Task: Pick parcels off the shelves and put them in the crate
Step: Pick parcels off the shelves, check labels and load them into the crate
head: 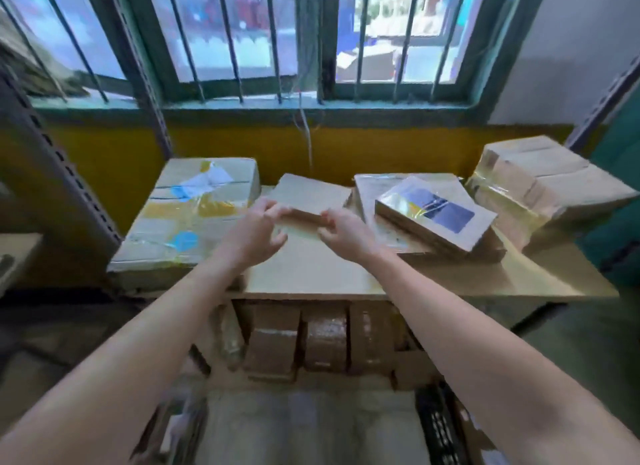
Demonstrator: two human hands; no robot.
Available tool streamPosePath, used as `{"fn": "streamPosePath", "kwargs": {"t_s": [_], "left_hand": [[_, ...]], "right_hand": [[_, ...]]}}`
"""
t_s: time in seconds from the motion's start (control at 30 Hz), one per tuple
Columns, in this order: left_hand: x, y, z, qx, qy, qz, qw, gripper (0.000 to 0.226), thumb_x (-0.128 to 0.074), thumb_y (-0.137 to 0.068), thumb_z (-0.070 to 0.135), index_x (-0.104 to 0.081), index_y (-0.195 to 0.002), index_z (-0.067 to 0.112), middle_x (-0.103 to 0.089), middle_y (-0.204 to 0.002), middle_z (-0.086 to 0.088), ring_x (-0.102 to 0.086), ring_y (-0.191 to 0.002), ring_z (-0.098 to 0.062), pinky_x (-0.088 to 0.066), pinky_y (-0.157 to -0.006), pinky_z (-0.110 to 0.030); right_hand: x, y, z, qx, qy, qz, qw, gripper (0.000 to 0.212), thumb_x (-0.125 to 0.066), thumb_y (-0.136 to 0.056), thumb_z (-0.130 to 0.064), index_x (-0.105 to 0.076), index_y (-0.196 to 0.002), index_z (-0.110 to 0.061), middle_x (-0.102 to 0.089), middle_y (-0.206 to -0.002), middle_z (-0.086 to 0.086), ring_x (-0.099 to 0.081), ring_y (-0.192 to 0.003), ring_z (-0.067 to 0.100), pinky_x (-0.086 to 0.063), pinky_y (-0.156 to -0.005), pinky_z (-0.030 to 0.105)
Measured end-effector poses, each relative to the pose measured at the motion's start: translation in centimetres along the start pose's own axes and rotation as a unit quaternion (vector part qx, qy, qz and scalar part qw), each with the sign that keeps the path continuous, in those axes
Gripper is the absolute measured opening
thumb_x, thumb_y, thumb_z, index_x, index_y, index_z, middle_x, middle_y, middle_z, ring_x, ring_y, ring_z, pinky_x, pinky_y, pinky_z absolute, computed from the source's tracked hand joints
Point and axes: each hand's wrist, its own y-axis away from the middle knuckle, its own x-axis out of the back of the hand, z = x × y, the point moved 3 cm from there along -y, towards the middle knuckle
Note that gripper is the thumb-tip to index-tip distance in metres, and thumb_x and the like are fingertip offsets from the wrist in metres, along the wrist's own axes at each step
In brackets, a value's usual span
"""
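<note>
Starting nearest: crate [437, 430] at bottom edge, contents too blurred to tell. Brown parcels [322, 340] stand packed under the top shelf [311, 274]. On it, left hand [256, 229] and right hand [346, 231] fingers curl round the near edge of 1 flat parcel [304, 194], which is tilted and sits between the taped box [187, 215] and the wrapped stack [433, 215].

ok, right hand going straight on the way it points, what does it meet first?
The flat brown parcel, dead ahead. The right hand points at its near edge and its fingers seem curled on it, though blur leaves contact unsure.
</note>
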Motion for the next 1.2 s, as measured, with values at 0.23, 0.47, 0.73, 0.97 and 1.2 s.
{"fn": "streamPosePath", "kwargs": {"t_s": [0.23, 0.47, 0.73, 0.97, 1.2], "left_hand": [[-1.5, 0.8, -8.2, 0.043, -0.083, -0.061, 0.994, 0.053, -0.051, -0.09, 0.031, -0.038, -0.14, 0.021, -0.027, -0.152, -0.006, -0.028, -0.138, -0.024, -0.028, -0.112, -0.042], [-3.5, -2.0, -11.3, 0.083, -0.109, -0.062, 0.989, 0.056, -0.044, -0.092, 0.038, -0.027, -0.144, 0.024, -0.024, -0.154, -0.006, -0.021, -0.141, -0.025, -0.023, -0.113, -0.048], [-5.6, -4.9, -11.9, 0.138, -0.115, -0.014, 0.984, 0.051, -0.044, -0.09, 0.045, -0.042, -0.136, 0.024, -0.032, -0.149, -0.006, -0.026, -0.137, -0.027, -0.026, -0.11, -0.049], [-6.0, -4.8, -12.5, 0.147, -0.086, 0.047, 0.984, 0.044, -0.048, -0.088, 0.038, -0.05, -0.131, 0.028, -0.041, -0.143, -0.001, -0.032, -0.132, -0.023, -0.025, -0.109, -0.045], [-5.8, -4.8, -12.1, 0.15, -0.068, 0.08, 0.983, 0.037, -0.052, -0.086, 0.03, -0.058, -0.122, 0.022, -0.045, -0.14, -0.005, -0.035, -0.13, -0.025, -0.025, -0.106, -0.044]], "right_hand": [[-8.9, -2.0, 1.4, -0.126, 0.064, -0.127, 0.982, 0.053, -0.047, -0.092, -0.032, -0.035, -0.14, -0.014, -0.04, -0.14, 0.013, -0.047, -0.121, 0.028, -0.042, -0.093, 0.037], [-8.8, -5.6, 4.0, -0.165, 0.113, -0.14, 0.97, 0.057, -0.046, -0.092, -0.029, -0.027, -0.141, -0.008, -0.021, -0.15, 0.019, -0.036, -0.131, 0.035, -0.037, -0.105, 0.043], [-7.6, -11.5, 6.4, -0.122, 0.173, -0.144, 0.967, 0.072, -0.052, -0.091, -0.031, -0.011, -0.148, -0.019, -0.002, -0.158, 0.009, -0.009, -0.144, 0.032, -0.024, -0.112, 0.045], [-9.2, -11.6, 6.3, -0.099, 0.199, -0.119, 0.968, 0.058, -0.056, -0.084, -0.04, -0.038, -0.132, -0.012, -0.038, -0.138, 0.011, -0.029, -0.132, 0.029, -0.028, -0.108, 0.041], [-11.4, -2.9, 3.8, 0.043, 0.186, -0.056, 0.98, 0.057, -0.06, -0.079, -0.05, -0.048, -0.124, -0.017, -0.044, -0.125, 0.014, -0.04, -0.119, 0.033, -0.026, -0.103, 0.038]]}}
